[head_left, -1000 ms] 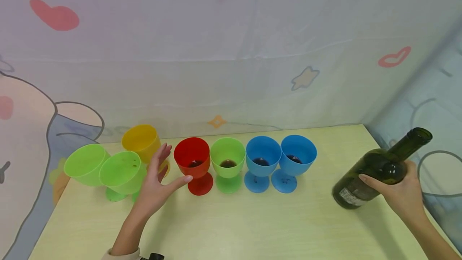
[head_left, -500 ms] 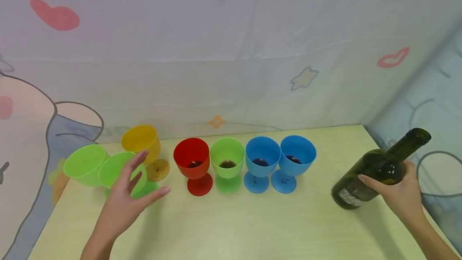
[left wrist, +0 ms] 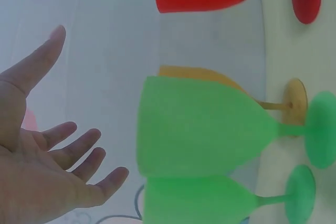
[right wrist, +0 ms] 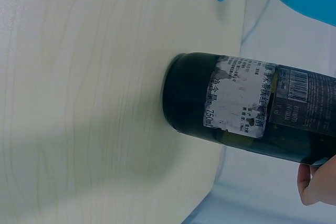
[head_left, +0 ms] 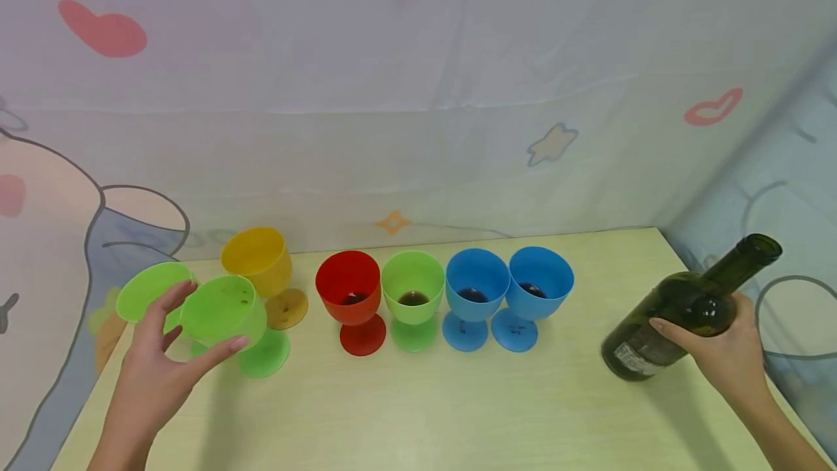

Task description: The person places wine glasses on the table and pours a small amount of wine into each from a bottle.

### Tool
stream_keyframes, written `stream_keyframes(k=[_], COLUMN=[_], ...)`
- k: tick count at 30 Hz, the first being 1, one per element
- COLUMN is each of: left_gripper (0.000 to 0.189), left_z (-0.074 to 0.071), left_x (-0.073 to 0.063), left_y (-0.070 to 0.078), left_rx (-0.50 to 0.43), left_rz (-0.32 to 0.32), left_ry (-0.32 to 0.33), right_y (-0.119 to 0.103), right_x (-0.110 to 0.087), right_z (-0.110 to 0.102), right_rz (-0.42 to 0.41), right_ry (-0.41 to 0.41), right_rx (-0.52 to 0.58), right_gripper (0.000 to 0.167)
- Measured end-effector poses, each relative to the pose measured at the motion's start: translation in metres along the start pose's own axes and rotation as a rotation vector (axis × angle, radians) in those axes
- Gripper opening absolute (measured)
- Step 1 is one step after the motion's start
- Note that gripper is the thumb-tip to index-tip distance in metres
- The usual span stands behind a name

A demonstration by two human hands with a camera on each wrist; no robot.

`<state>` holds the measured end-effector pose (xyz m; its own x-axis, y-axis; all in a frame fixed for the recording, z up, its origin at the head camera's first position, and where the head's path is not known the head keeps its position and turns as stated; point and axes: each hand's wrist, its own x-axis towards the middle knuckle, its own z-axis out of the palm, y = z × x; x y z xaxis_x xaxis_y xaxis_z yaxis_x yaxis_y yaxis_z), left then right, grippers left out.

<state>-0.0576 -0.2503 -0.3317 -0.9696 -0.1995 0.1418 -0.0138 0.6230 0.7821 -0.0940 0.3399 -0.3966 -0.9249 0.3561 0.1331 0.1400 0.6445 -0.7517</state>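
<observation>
My left hand (head_left: 153,369) is spread, thumb apart from the fingers, in front of two light green goblets at the left. The nearer green goblet (head_left: 225,311) lies between thumb and fingers in the head view; in the left wrist view the same green goblet (left wrist: 205,127) stands apart from the fingertips. Behind it is the other green goblet (head_left: 147,293), its lower part partly hidden by the hand. My right hand (head_left: 729,351) grips a dark green wine bottle (head_left: 667,318) round its body, the neck leaning to the right. A worn white label (right wrist: 241,95) shows on the bottle.
A yellow goblet (head_left: 258,264) stands behind the green pair. In a row at the middle are a red goblet (head_left: 349,289), a green goblet (head_left: 413,286) and two blue goblets (head_left: 477,286), each with dark liquid inside. A patterned cloth (head_left: 418,93) hangs behind the pale table (head_left: 458,413).
My left hand has moved left, from beside the red goblet to the green goblets, uncovering the yellow goblet's base. The right hand and the wine bottle have stayed in place.
</observation>
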Motion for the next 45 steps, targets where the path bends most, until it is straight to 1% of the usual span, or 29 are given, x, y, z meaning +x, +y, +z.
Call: stream_keyframes(k=[3, 7, 12, 17, 21, 26, 30, 37, 40, 42, 45], left_gripper=[0.093, 0.093, 0.093, 0.094, 0.093, 0.095, 0.095, 0.095, 0.095, 0.095, 0.095], left_z=[-0.001, -0.001, 0.000, 0.000, 0.001, 0.002, 0.003, 0.005, 0.007, 0.008, 0.009], left_x=[0.002, 0.007, 0.011, 0.017, 0.023, 0.026, 0.028, 0.029, 0.028, 0.027, 0.025], left_y=[-0.007, -0.015, -0.021, -0.026, -0.028, -0.029, -0.031, -0.033, -0.033, -0.033, -0.032], left_rx=[0.011, 0.014, 0.020, 0.036, 0.060, 0.080, 0.090, 0.121, 0.134, 0.135, 0.111], left_rz=[-0.030, -0.031, -0.010, 0.036, 0.059, 0.034, 0.025, 0.028, 0.018, 0.006, -0.011], left_ry=[-0.012, -0.019, -0.024, -0.020, -0.039, -0.059, -0.059, -0.042, -0.028, -0.020, -0.008], right_y=[0.000, 0.001, 0.001, 0.001, 0.001, 0.001, 0.000, 0.001, 0.001, 0.001, 0.001], right_x=[0.000, 0.000, 0.000, 0.000, 0.000, 0.000, 0.000, 0.000, 0.000, 0.000, 0.001], right_z=[0.000, 0.000, 0.000, 0.000, 0.000, 0.000, 0.001, 0.001, 0.001, 0.001, 0.001], right_rz=[0.000, 0.000, -0.002, -0.002, 0.002, 0.008, 0.006, 0.000, 0.001, 0.001, 0.001], right_ry=[0.002, -0.001, -0.003, 0.000, 0.003, 0.001, 0.004, 0.011, 0.012, 0.011, 0.011], right_rx=[-0.006, -0.001, 0.006, 0.012, 0.004, -0.004, -0.003, -0.011, -0.012, -0.010, -0.007], right_gripper=[0.087, 0.087, 0.087, 0.088, 0.088, 0.089, 0.089, 0.090, 0.090, 0.089, 0.089])
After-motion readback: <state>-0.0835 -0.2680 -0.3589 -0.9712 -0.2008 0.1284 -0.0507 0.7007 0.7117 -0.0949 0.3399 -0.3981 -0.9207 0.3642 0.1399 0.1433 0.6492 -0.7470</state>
